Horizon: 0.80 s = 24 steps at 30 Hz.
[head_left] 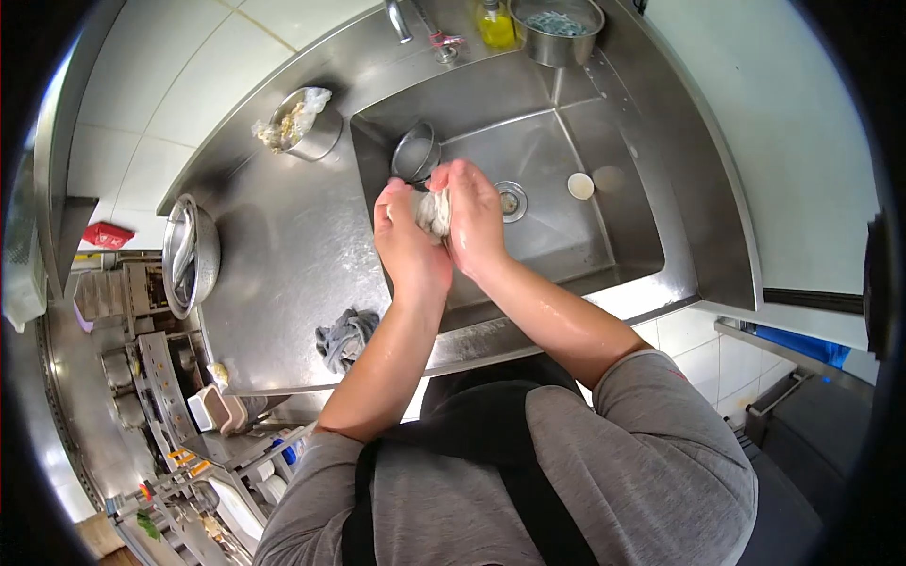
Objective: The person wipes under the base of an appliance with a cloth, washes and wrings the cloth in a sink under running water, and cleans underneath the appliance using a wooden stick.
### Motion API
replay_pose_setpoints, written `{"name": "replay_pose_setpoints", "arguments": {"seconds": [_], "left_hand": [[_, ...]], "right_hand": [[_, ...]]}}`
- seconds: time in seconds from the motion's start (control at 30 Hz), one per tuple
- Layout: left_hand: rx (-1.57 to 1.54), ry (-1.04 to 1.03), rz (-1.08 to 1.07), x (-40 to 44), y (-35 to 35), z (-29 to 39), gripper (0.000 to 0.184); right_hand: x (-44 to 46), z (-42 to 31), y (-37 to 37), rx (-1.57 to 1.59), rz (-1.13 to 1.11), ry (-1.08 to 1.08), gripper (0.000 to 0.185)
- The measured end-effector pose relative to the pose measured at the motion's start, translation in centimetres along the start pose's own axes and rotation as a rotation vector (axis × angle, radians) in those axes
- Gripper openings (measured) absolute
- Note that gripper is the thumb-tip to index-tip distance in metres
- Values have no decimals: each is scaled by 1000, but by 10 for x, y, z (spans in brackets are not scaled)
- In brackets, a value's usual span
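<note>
My left hand (411,247) and my right hand (478,224) are cupped together over the left side of the sink (576,241). Pressed between both palms is a wadded, whitish wet cloth (433,213). Its folds show in the gap between my thumbs, while the rest is hidden by the hands. Just beyond my fingertips, a round metal strainer (416,151) leans against the sink's left wall. To the right of my hands lie the drain (511,201) and a small round white cup or lid (580,186). Both forearms look wet.
A crumpled grey cloth (346,340) lies on the counter near my left forearm. Farther left stand a metal bowl (192,255) and a metal container (319,137) with a plastic bag and scraps. Behind the sink are a faucet (399,23), a yellow bottle (495,26) and a pot (557,49).
</note>
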<state>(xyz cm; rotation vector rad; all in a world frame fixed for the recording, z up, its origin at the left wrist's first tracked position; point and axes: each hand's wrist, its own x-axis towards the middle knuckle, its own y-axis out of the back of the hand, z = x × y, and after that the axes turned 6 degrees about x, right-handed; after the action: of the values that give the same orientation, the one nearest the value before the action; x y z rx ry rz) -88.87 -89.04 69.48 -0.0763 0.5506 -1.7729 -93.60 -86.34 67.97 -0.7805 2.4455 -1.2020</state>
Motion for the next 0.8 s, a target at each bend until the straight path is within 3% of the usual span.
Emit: {"name": "replay_pose_setpoints", "arguments": {"seconds": [0.03, 0.1, 0.13, 0.2, 0.23, 0.3, 0.33, 0.4, 0.47, 0.53, 0.57, 0.6, 0.67, 0.73, 0.8], "left_hand": [[-90, 160, 18, 6, 2, 8, 26], [-117, 118, 11, 6, 2, 9, 28], [-131, 90, 5, 8, 4, 8, 30], [-57, 5, -94, 15, 17, -2, 34], [32, -81, -186, 16, 20, -4, 39], [275, -197, -363, 8, 22, 6, 60], [274, -197, -367, 7, 22, 6, 60], [561, -578, -367, 6, 23, 4, 64], [745, -629, -283, 9, 34, 6, 74], [44, 409, -599, 7, 49, 8, 81], [-3, 691, -790, 8, 59, 7, 89], [-1, 703, -794, 7, 61, 8, 89], [-46, 878, -1031, 5, 64, 9, 84], [-10, 966, -946, 15, 84, -1, 87], [-61, 1021, -971, 22, 97, -7, 89]], "right_hand": [[-9, 4, -1, -2, -13, -3, 37], [-22, 11, -2, 72, 203, -191, 32], [-24, 14, 1, 73, 192, -185, 32], [-27, 18, 10, 439, 314, -423, 29], [-23, 18, 14, 576, 319, -477, 25], [-15, 13, 21, 529, 305, -552, 23], [-11, 9, 21, 477, 291, -628, 20], [-3, 6, 21, 509, 250, -604, 17], [5, 1, 28, 423, 48, -505, 15], [2, -8, 21, 289, -70, -424, 14], [0, -13, 21, 148, -189, -346, 14], [0, -15, 24, 148, -178, -342, 14], [0, -18, 33, -307, -600, -156, 15], [-3, -21, 34, -366, -719, -135, 19], [-6, -32, 31, -500, -692, -379, 24]]}}
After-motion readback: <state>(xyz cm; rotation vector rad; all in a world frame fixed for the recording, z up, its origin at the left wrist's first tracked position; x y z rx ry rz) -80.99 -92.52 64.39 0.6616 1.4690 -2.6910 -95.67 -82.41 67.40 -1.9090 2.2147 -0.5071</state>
